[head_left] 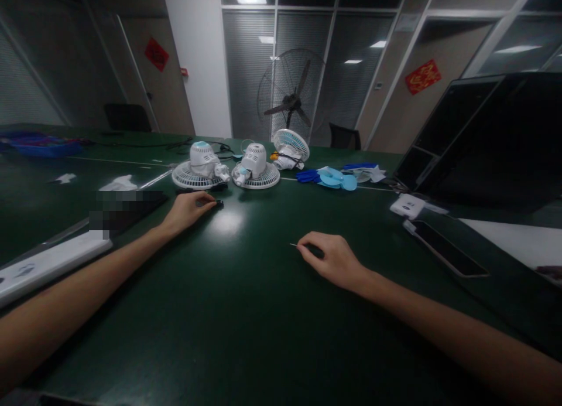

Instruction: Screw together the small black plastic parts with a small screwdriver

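My left hand [188,210] reaches over the green table, thumb and fingers pinched on a small black piece [219,204] whose kind I cannot make out. Just behind it lie a white fan head [204,166] and a second fan head [255,167], both with the grille down on the table. Right of the middle, my right hand [331,256] is closed in a pinch on a thin, short metal pin [293,244] that points left. The palm-side fingers of this hand are partly hidden.
A third fan [290,147] leans behind, beside light-blue fan blades [338,178] and blue gloves [308,176]. To the right are a phone [448,248], a small white box [407,205] and a large black monitor [487,136]. A long white box [57,265] lies near my left forearm.
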`<state>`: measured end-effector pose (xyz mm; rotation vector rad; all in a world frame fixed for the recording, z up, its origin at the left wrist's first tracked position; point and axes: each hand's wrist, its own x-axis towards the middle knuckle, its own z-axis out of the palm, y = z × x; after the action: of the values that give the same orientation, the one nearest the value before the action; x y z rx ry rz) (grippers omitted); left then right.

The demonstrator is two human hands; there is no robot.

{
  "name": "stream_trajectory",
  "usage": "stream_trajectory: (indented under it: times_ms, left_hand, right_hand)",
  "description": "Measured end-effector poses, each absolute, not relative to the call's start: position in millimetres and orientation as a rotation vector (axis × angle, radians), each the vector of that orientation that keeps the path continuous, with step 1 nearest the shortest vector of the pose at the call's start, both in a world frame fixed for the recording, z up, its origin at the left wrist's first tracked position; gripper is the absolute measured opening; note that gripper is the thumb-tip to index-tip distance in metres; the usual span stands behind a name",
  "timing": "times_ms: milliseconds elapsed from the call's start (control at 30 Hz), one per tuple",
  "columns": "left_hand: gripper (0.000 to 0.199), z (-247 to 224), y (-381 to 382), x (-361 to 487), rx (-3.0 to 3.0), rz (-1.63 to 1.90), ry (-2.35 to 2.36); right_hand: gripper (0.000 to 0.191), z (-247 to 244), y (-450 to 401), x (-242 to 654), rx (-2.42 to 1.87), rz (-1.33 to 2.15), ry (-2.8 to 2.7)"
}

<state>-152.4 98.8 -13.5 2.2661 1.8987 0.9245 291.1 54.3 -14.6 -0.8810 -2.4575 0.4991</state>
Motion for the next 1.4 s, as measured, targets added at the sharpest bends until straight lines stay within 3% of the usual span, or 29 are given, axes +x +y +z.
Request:
stream_trajectory:
  times_ms: [333, 767, 1400]
  left_hand:
    - [0.038, -8.2, 82.2, -117.6, 2.58, 0.673, 1.678]
    - [0.034, -16.9, 17.3, -7.0, 2.619, 0.681, 1.074]
    - [0.042, -19.4, 18.1, 0.8, 2.552, 0.672, 0.914]
  right_hand:
    - [0.019, -15.6, 51.3, 291.5, -0.826, 0.44, -2.502]
    - [0.02, -10.5, 46.5, 285.1, -0.713, 0.27, -2.599]
    - [0.02, -8.8, 45.1, 290.1, -0.668, 0.23, -2.613]
